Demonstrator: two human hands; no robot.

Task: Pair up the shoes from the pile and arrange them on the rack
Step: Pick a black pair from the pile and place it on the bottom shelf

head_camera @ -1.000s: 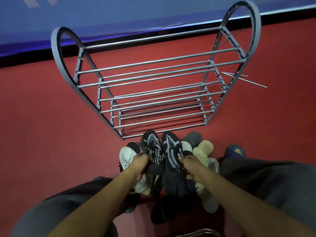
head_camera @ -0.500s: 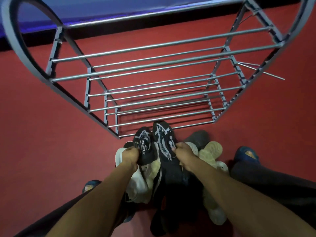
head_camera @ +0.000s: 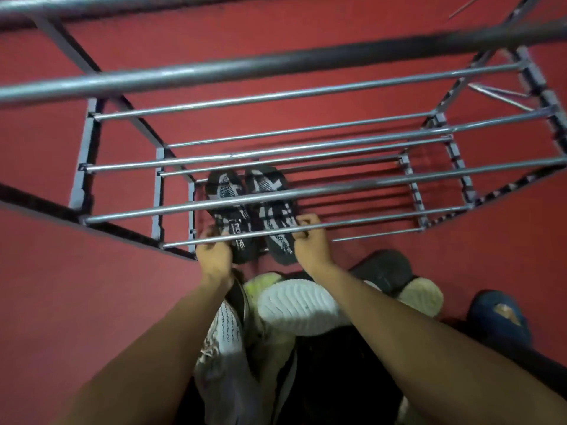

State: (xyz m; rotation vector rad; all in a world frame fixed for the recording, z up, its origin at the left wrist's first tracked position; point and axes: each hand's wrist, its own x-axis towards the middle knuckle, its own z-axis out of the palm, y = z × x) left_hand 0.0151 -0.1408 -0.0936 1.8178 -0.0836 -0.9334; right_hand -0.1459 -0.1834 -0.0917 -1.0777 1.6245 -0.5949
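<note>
Two black-and-white knit shoes lie side by side at the left end of the lowest tier of the grey metal shoe rack (head_camera: 276,96), toes pointing away from me. My left hand (head_camera: 214,256) grips the heel of the left black shoe (head_camera: 227,204). My right hand (head_camera: 310,243) grips the heel of the right black shoe (head_camera: 273,207). Rack bars cross in front of both shoes and partly hide them. The pile of shoes lies on the floor below my arms, with a white-soled shoe (head_camera: 297,305) on top.
A grey patterned shoe (head_camera: 224,348), a yellow-green shoe (head_camera: 260,286), a dark shoe (head_camera: 383,268) and a beige shoe (head_camera: 423,296) are in the pile. A blue sandal (head_camera: 497,314) sits at the right. A loose metal rod (head_camera: 497,96) lies on the red floor beyond the rack.
Both hands carried the black pair forward from the pile into the rack's bottom tier. My head moved closer, so the upper bars now fill the top of the view.
</note>
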